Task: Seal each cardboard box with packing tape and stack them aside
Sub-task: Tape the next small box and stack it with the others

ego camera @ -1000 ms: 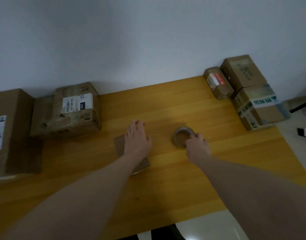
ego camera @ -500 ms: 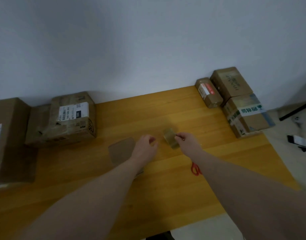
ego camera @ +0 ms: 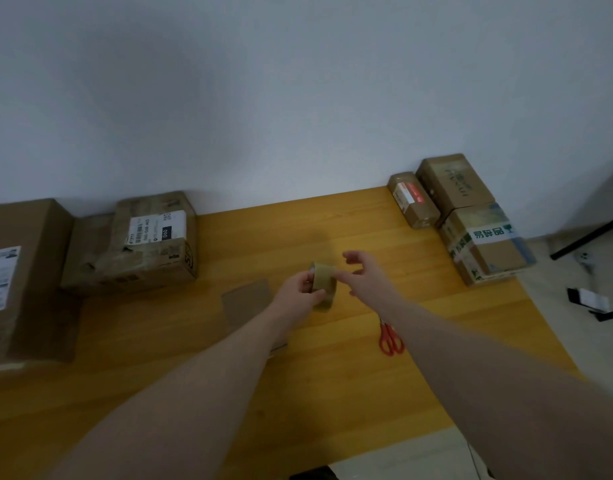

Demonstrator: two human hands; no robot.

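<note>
**Over mid-table: tape roll held up in the left hand**

Above the yellow wooden table (ego camera: 333, 393), left hand (ego camera: 300, 289) grips a brownish translucent packing tape roll (ego camera: 324, 284), fingers wrapped round its rim. Right hand (ego camera: 365, 275) fingers spread loose, index tip touching the roll's edge. Flat brown cardboard box (ego camera: 246, 301) lies just left, partly under the forearm. Red-handled scissors (ego camera: 390, 337) near the right arm

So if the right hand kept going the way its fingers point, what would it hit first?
Probably the tape roll: the right hand points left at it, fingertips apparently at its edge, while the left hand holds it. Depth is unclear.
</note>
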